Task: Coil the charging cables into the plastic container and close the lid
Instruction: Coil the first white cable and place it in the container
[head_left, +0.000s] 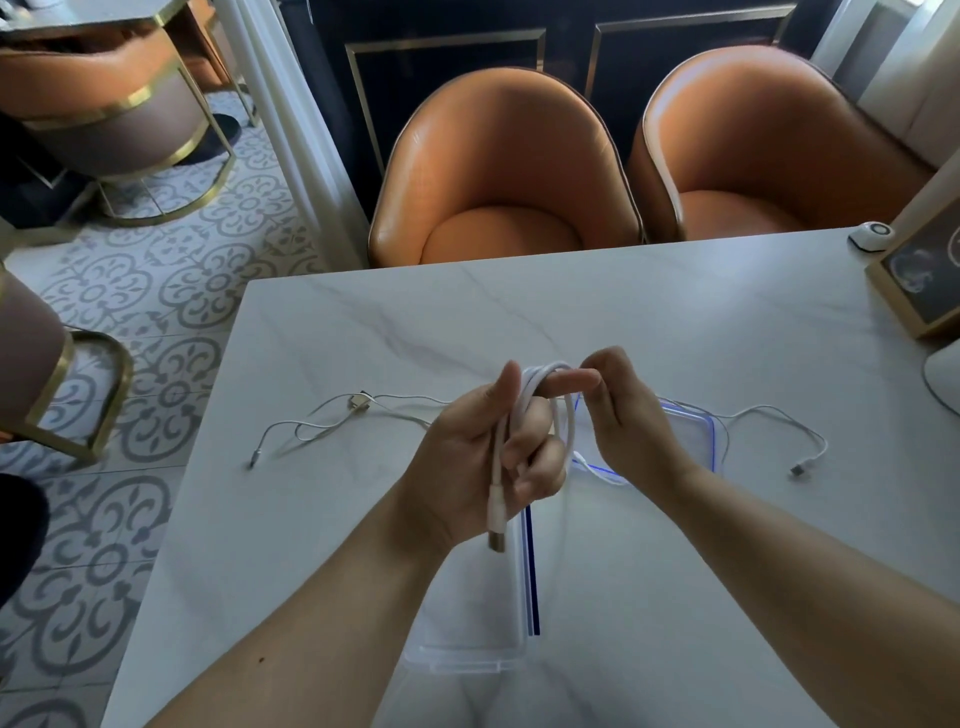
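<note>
Left hand (467, 457) grips white cable (540, 410) coil, fingers (535, 467) curled around loops, plug end dangling below palm. Right hand (623, 421) pinches top loop between thumb and forefinger. Container (691, 431) open on bench (675, 322) just behind right hand, mostly hidden. Lid (467, 623) flat on bench under forearms. Two thin cables loose: one left (311, 426), one right (779, 431).

Risks: coil springs open if pinch slackens; dangling plug snags container rim; right forearm may drag loose cable.
</note>
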